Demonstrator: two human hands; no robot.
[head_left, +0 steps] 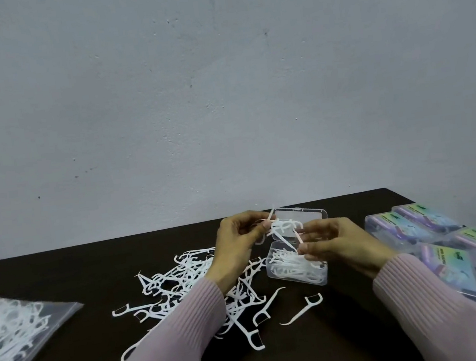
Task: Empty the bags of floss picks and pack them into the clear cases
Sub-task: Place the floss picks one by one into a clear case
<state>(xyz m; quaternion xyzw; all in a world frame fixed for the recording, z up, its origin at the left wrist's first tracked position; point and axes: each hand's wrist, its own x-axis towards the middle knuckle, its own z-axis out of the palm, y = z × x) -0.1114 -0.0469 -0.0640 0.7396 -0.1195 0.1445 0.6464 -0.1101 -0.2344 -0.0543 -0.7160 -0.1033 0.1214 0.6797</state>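
Both forearms, clad in pink ribbed sleeves, are extended forward from the lower edge of the view, converging slightly. The left hand [238,244] is raised with its back turned to the camera, its fingers curled and pinched against the thumb. The right hand [333,243] is held just beside it, a little lower, its back turned up and to the right, with the fingertips [302,247] brought together in a pinch. The hands are kept apart by a narrow gap.
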